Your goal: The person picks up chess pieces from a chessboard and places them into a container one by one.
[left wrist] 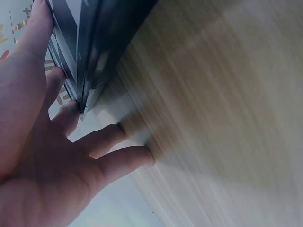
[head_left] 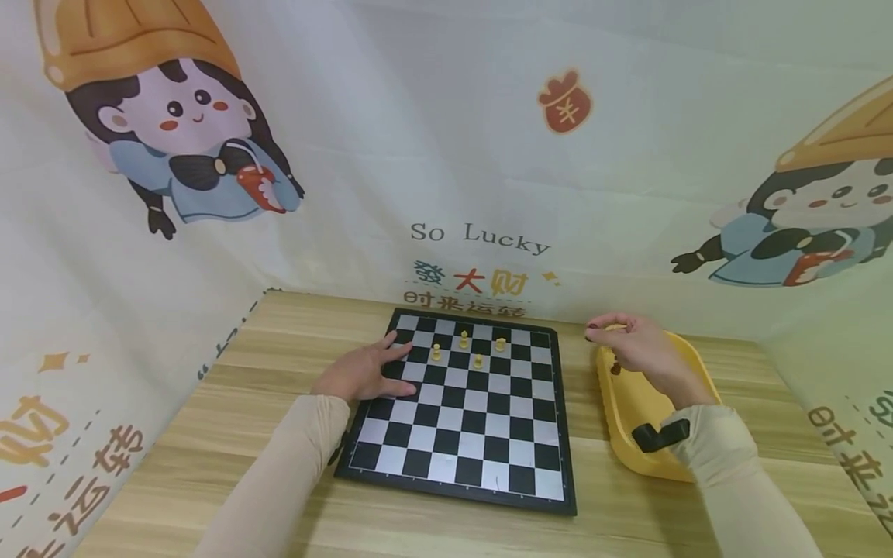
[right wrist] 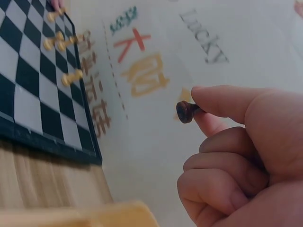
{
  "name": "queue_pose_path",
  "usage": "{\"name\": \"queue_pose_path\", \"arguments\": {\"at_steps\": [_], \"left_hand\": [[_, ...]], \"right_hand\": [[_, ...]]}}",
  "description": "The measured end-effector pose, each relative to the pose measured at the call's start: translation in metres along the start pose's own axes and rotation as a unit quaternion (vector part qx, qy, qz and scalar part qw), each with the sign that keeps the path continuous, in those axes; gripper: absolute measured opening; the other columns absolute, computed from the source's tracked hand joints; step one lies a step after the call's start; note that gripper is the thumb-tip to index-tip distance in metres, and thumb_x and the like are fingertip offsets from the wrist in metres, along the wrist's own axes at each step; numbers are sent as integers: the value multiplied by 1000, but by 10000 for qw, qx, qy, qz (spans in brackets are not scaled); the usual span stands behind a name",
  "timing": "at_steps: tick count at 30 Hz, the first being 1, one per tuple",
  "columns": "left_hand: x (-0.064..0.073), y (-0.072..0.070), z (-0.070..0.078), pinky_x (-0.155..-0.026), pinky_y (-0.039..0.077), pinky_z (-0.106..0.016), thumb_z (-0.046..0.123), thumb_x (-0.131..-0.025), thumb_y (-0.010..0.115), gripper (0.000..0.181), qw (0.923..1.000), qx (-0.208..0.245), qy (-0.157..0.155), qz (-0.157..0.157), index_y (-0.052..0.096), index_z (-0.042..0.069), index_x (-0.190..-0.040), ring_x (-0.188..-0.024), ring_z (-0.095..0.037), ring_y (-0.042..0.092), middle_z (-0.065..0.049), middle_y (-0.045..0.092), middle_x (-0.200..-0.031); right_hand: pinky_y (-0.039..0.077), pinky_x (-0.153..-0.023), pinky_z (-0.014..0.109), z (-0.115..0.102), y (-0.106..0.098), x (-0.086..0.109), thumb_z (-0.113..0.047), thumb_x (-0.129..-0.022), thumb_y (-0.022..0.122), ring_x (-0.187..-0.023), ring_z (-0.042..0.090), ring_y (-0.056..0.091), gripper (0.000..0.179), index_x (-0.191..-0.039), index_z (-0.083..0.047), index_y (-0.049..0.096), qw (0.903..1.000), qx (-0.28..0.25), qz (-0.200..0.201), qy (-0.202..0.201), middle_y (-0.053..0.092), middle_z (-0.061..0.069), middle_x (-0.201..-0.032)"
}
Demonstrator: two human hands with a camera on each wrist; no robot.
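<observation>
My right hand is raised over the far end of the yellow tray and pinches a dark brown chess piece between thumb and forefinger. Its other fingers are curled into the palm, as the right wrist view shows. My left hand lies spread at the left edge of the chessboard, some fingers over the board and others down on the wooden table. Several pale yellow chess pieces, among them one piece nearest the left hand and another farther right, stand on the board's far half.
The yellow tray stands right of the board, partly covered by the right arm; a small dark reddish thing shows by its far left side. A printed cloth hangs behind the table and along both sides.
</observation>
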State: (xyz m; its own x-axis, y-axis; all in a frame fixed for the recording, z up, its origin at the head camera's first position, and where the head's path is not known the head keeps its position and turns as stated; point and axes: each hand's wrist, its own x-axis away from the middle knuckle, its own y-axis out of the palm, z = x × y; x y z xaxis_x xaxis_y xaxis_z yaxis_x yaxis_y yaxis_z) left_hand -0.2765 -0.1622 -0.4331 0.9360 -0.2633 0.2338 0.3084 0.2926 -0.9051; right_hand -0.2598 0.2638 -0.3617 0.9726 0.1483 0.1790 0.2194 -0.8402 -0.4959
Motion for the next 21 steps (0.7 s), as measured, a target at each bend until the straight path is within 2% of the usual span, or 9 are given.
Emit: {"name": "queue_pose_path", "arguments": {"at_steps": [7, 21], "left_hand": [[0, 0, 0, -123, 33, -58, 60, -83, 76, 90, 10000, 13, -36, -11, 34, 34, -159, -154, -44, 28, -4, 16, -173], [0, 1, -1, -122, 34, -58, 60, -84, 75, 90, 10000, -65, -7, -15, 34, 34, -159, -154, -44, 30, -5, 16, -173]], "right_hand": [[29, -45, 20, 14, -20, -2, -32, -102, 61, -43, 2, 25, 51, -136, 4, 51, 9994, -300, 156, 100, 32, -18, -51], [31, -46, 19, 47, -33, -12, -28, -106, 54, -44, 1, 25, 53, -144, 7, 42, 9973, -658, 154, 282, 39, -19, -56]]}}
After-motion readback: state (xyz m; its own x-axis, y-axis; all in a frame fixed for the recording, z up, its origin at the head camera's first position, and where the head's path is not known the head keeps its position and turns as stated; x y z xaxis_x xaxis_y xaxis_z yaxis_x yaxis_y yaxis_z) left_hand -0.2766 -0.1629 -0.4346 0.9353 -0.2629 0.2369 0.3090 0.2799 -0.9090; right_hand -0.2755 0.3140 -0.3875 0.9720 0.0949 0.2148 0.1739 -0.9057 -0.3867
